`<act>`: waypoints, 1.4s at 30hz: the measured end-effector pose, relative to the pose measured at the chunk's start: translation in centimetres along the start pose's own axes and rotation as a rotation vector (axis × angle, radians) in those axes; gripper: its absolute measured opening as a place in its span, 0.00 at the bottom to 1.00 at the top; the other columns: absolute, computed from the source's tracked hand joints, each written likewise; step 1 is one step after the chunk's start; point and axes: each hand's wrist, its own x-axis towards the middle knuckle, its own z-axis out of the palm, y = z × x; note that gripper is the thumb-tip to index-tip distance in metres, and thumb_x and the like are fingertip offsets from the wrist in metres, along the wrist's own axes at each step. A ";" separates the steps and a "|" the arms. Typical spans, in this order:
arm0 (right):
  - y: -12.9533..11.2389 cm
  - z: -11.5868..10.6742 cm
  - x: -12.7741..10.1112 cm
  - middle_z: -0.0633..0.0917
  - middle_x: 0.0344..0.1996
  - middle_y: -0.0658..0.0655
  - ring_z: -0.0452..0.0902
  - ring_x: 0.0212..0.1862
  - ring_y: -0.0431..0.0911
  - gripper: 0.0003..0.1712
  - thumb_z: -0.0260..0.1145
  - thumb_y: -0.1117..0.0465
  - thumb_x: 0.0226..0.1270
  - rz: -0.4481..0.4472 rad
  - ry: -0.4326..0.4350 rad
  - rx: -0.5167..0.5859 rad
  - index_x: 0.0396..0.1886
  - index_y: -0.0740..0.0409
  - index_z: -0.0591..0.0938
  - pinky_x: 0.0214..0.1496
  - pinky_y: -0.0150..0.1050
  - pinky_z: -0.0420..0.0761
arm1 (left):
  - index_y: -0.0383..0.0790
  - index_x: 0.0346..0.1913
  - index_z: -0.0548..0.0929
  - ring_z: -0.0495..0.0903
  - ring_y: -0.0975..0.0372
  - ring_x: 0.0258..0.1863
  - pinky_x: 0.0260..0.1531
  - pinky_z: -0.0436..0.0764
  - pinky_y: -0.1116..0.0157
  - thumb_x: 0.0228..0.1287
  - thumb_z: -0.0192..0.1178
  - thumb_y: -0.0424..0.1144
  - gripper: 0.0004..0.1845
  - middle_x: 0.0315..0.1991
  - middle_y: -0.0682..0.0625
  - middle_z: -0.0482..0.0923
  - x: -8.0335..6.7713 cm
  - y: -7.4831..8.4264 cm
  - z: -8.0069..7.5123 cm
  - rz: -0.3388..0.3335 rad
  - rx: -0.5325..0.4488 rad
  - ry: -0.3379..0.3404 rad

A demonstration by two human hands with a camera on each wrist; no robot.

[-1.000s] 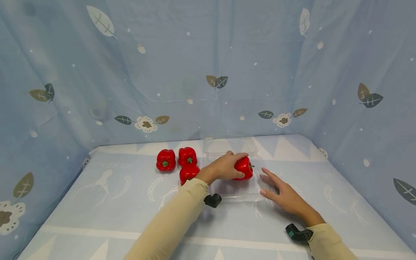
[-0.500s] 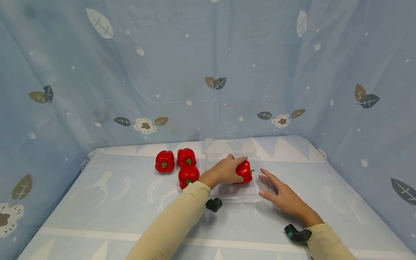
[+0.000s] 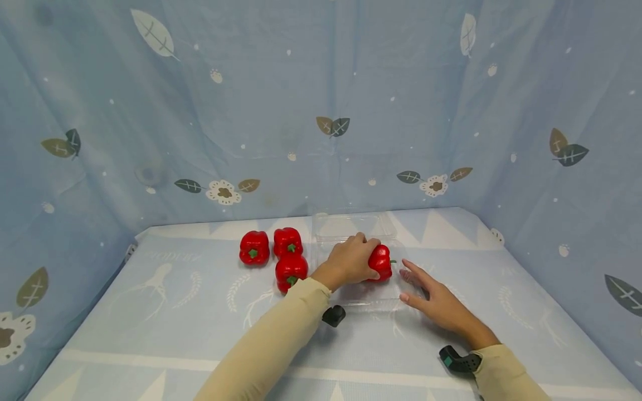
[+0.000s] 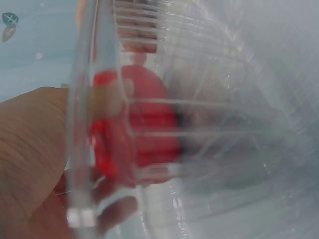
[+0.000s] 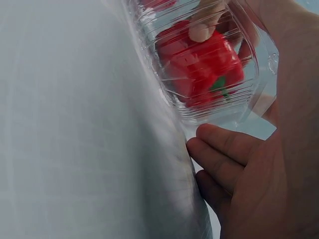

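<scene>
Clear clamshell tray (image 3: 373, 303): one red pepper (image 3: 381, 262), your left hand (image 3: 351, 260) curled around it. Your right hand (image 3: 435, 301), fingers straight, apparently touches the rim.

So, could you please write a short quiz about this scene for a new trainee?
1. True or false: the left hand grips a red pepper inside the clear plastic box.
2. How many peppers lie outside the box, left of it? A) two B) three C) five
3. Fill in: the right hand rests with straight fingers at the box's ____ side.

Key: 1 true; 2 B; 3 right.
</scene>
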 end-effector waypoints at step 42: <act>-0.7 -0.4 -0.3 0.71 0.65 0.57 0.61 0.68 0.57 0.44 0.65 0.45 0.63 -0.009 -0.003 0.022 0.75 0.41 0.55 0.62 0.69 0.56 | 0.55 0.67 0.67 0.70 0.60 0.53 0.48 0.79 0.59 0.50 0.68 0.61 0.41 0.56 0.52 0.72 0.8 0.2 0.0 0.071 0.068 0.009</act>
